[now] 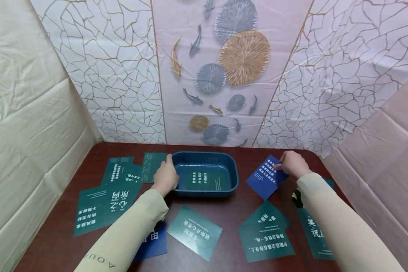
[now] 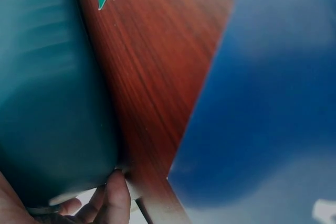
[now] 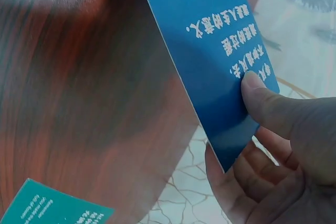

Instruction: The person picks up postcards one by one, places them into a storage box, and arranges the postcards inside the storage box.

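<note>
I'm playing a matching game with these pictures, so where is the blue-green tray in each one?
Head: the tray is just below the picture's centre, with the left hand at its left end.
Left wrist: it fills the left side, with fingers at its bottom end.
Right wrist: I can't make it out there.
Shared landmark: the reddish-brown table shows in all three.

Arms (image 1: 132, 230) outstretched and apart, left fingers (image 2: 117, 198) gripping, right fingers (image 3: 217, 177) pinching
</note>
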{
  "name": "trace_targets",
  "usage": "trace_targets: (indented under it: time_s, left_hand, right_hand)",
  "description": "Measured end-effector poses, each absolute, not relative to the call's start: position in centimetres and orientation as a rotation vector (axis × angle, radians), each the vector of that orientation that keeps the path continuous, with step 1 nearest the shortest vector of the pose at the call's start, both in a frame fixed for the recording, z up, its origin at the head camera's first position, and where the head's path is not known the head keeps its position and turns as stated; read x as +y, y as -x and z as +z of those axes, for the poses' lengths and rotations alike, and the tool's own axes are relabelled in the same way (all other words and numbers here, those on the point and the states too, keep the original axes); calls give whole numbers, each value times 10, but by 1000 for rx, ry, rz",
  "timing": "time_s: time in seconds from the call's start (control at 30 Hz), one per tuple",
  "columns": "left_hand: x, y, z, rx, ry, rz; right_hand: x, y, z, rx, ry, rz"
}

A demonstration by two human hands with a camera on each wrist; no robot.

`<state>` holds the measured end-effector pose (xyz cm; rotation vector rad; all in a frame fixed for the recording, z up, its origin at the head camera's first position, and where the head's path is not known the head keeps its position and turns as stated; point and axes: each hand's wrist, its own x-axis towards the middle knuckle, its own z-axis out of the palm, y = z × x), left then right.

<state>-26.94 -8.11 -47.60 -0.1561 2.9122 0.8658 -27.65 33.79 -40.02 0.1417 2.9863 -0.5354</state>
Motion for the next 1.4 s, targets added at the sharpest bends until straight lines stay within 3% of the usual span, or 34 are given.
trace_targets:
  time_s: [0.4,0.97,1.4]
  left_hand:
    - [-82,268,-476,2915,157,876]
    - [-82,266,-475,2912,141,877]
    - [-81,265,-472,2915,120,875]
  right_hand:
    - [359,273,-393,2946,-21,-682]
    - [371,271,-392,2905,-212,-1057]
    - [338,275,-389,2665,-263,-1361]
